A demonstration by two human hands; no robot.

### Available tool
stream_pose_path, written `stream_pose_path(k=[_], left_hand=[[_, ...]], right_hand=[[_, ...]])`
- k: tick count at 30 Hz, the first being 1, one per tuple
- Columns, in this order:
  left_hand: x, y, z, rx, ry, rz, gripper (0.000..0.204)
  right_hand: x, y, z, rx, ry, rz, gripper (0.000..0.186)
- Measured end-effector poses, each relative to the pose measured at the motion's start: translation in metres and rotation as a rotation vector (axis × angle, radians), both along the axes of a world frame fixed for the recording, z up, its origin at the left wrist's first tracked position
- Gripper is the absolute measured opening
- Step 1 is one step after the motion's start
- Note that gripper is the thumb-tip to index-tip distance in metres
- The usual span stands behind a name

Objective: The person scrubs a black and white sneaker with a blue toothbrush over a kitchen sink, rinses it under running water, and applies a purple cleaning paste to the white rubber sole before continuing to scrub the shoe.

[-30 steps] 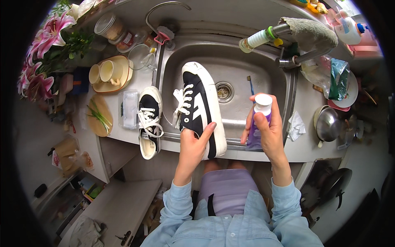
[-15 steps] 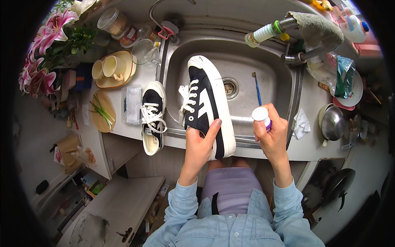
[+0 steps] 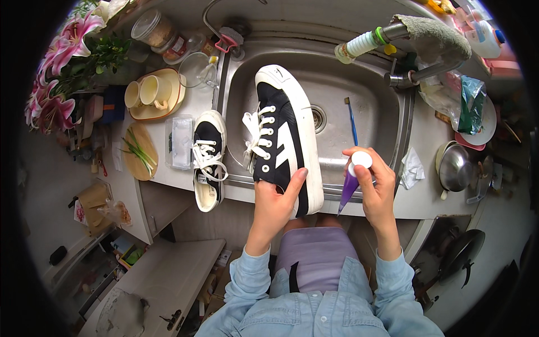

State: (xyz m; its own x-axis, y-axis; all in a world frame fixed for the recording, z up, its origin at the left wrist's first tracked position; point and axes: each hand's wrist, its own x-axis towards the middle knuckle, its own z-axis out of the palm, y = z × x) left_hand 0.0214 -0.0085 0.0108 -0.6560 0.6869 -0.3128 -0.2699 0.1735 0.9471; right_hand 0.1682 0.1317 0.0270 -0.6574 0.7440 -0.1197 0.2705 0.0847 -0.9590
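My left hand [image 3: 278, 208] grips a black-and-white sneaker [image 3: 286, 135] at its heel, the thumb along its side and the fingers inside its opening, holding it over the steel sink [image 3: 359, 73]. My right hand [image 3: 375, 188] is closed round a purple tube [image 3: 349, 185] with a white cap, its narrow end pointing down near the sink's front edge. A second matching sneaker [image 3: 209, 140], laces loose, rests left of the sink. A blue toothbrush [image 3: 353, 129] lies in the basin, just beyond my right hand.
The faucet [image 3: 426, 73], draped with cloth, is back right. Left are cups on a tray [image 3: 175, 95], a board [image 3: 135, 168] with green stalks, a clear box [image 3: 179, 143] and lilies [image 3: 64, 42]. Right are a white tissue [image 3: 412, 168], plastic bags [image 3: 471, 104] and a steel bowl [image 3: 456, 168].
The view has shifted slightly. The held sneaker sits a little higher in the picture. My right hand has turned the tube, which shows its tapering purple end angled downward.
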Motion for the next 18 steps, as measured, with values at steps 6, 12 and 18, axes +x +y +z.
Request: stream_pose_path(k=[6, 12, 18], left_hand=[[0.002, 0.001, 0.003, -0.001, 0.093, -0.015, 0.025], [0.002, 0.003, 0.003, 0.008, 0.092, -0.038, 0.025], [0.003, 0.002, 0.004, -0.006, 0.134, -0.054, 0.026]], right_hand=[[0.005, -0.011, -0.004, -0.185, 0.068, -0.011, 0.047], [-0.001, -0.015, -0.004, -0.095, 0.085, -0.045, 0.053], [0.004, -0.011, -0.008, -0.293, 0.188, -0.226, 0.058]])
